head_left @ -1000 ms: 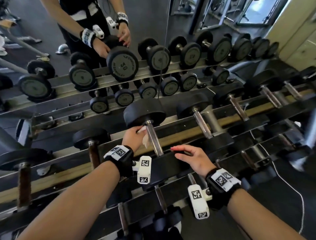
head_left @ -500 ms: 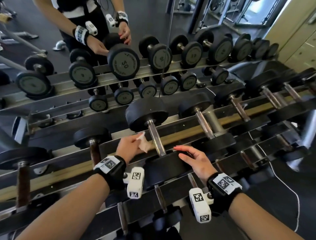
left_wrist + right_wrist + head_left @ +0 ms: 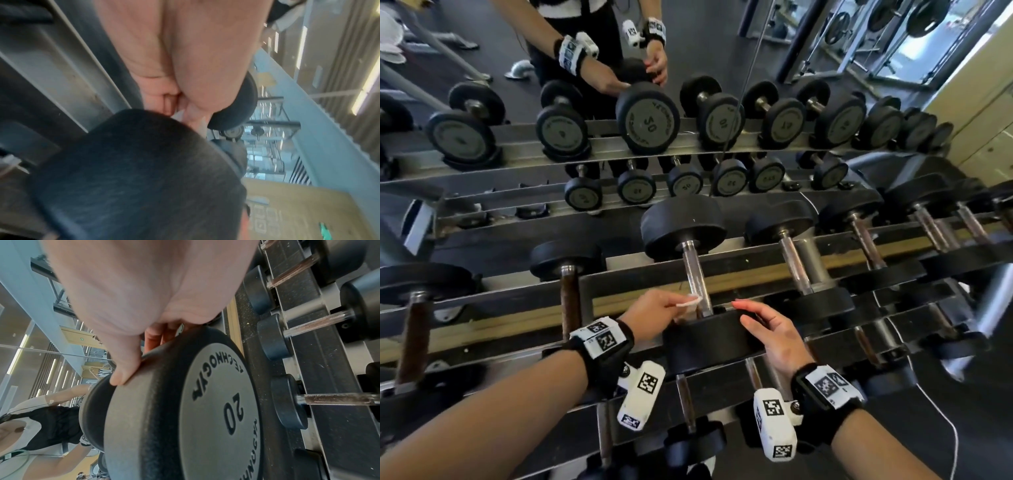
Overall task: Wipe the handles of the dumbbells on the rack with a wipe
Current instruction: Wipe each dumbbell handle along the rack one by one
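Note:
A black dumbbell marked 20 lies across the top rails of the rack (image 3: 654,281), its steel handle (image 3: 697,274) running away from me. My left hand (image 3: 654,306) pinches a small white wipe (image 3: 688,302) at the near end of that handle, just beside the near head (image 3: 709,342). My right hand (image 3: 770,329) rests on the top of that near head with straight fingers; in the right wrist view the thumb (image 3: 123,366) lies on the head's rim (image 3: 154,402). In the left wrist view the fingers (image 3: 185,107) curl behind the black head (image 3: 133,170).
More dumbbells lie on the same rails: rusty-handled ones on the left (image 3: 570,298) and steel-handled ones on the right (image 3: 794,263). Lower tiers hold further dumbbells (image 3: 685,404). A mirror (image 3: 654,116) behind the rack reflects the rack and me. A white cable (image 3: 945,418) trails over the floor.
My left hand has slid the wipe down the handle from near the far head to the near head. The right hand has stayed on the near head.

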Demonstrator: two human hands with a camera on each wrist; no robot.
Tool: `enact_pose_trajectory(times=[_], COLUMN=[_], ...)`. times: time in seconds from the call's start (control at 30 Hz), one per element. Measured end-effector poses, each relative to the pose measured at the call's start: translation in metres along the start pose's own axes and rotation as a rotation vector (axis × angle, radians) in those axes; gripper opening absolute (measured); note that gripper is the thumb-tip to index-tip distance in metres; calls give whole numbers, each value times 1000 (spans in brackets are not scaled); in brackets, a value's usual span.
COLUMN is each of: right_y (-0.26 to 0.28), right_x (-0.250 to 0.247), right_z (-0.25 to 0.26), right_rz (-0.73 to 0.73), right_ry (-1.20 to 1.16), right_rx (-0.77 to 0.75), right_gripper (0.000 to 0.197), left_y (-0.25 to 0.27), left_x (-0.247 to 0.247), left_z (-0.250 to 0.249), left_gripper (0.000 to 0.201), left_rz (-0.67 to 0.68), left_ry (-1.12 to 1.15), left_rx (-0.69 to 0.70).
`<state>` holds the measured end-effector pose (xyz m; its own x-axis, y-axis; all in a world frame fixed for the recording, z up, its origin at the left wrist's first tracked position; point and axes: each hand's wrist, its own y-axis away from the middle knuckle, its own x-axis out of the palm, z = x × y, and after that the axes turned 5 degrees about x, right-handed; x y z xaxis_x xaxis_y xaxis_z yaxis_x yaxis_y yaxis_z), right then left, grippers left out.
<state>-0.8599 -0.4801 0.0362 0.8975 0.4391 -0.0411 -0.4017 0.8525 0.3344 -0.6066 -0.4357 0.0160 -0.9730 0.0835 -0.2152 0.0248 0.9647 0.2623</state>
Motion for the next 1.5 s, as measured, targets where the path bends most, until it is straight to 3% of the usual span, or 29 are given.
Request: enact_pose_trajectory(times=[0.13, 0.43, 0.63, 0.8, 0.87, 1.13, 1.23, 1.37, 1.5], right_y=[0, 1, 0, 0, -1, 2, 2, 2, 2], right_x=[0, -4, -2, -4, -5, -2, -2, -1, 0], right_z=[0, 1, 0, -1, -2, 0, 2, 2, -1], right_rz=[7, 49, 43, 49, 50, 38, 40, 36, 25], right_ry=[66, 87, 65, 101, 98, 48, 46, 33, 6], right_rx=[-53, -39, -41, -12, -4, -7, -2, -16, -12], right_gripper=[27, 27, 30, 34, 36, 33, 32, 29, 33], left_y=[-27, -56, -39, -56, -56, -32, -44, -57, -40], left_x=[-14, -10, -1, -9, -8, 11, 3, -5, 5], left_z=[1, -15, -6, -13, -15, -2, -5, -19, -16], left_gripper=[31, 58, 60, 31, 30, 33, 33, 34, 27], left_rz=[-329, -250, -104, -301, -326, -129, -214, -348, -325], left_ry=[586, 921, 846, 890, 890, 685, 752, 837, 796], left_rx=[-248, -325, -327, -301, -299, -368, -379, -285, -199])
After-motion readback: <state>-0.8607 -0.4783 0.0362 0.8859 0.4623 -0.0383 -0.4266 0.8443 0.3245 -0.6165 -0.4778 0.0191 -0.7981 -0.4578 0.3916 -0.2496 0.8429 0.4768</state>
